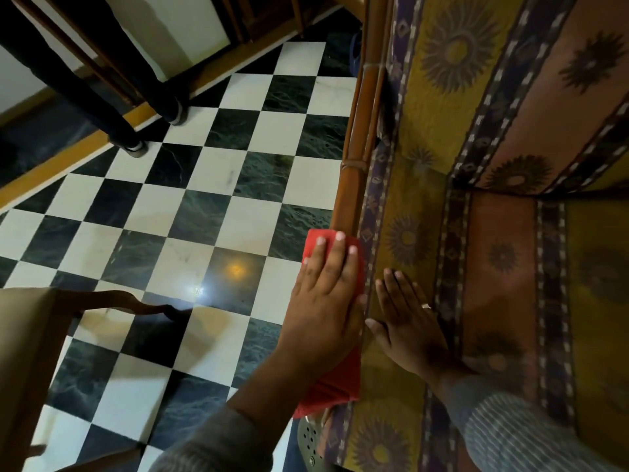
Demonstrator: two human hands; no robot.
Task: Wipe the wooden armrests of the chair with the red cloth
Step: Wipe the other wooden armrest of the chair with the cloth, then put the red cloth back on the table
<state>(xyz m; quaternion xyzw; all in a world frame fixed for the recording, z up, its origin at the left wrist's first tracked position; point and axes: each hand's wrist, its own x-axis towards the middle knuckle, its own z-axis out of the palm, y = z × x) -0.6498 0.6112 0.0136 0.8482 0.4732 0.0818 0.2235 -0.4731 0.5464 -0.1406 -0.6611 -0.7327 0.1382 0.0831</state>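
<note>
The red cloth (316, 238) lies over the chair's wooden armrest (354, 185), a reddish-brown rail running up the frame beside the cushion. My left hand (323, 301) presses flat on the cloth, fingers spread toward the far end of the rail. More of the cloth (335, 386) hangs out below my wrist. My right hand (405, 321), wearing a ring, rests flat and empty on the patterned seat cushion (418, 240) just right of the armrest. The part of the rail under the cloth is hidden.
A black-and-white checkered floor (204, 206) spreads to the left. Dark furniture legs (132, 144) stand at the upper left. A brown chair (34, 321) sits at the lower left. A grey perforated shoe (311, 444) shows at the bottom. The backrest cushion (544, 97) fills the upper right.
</note>
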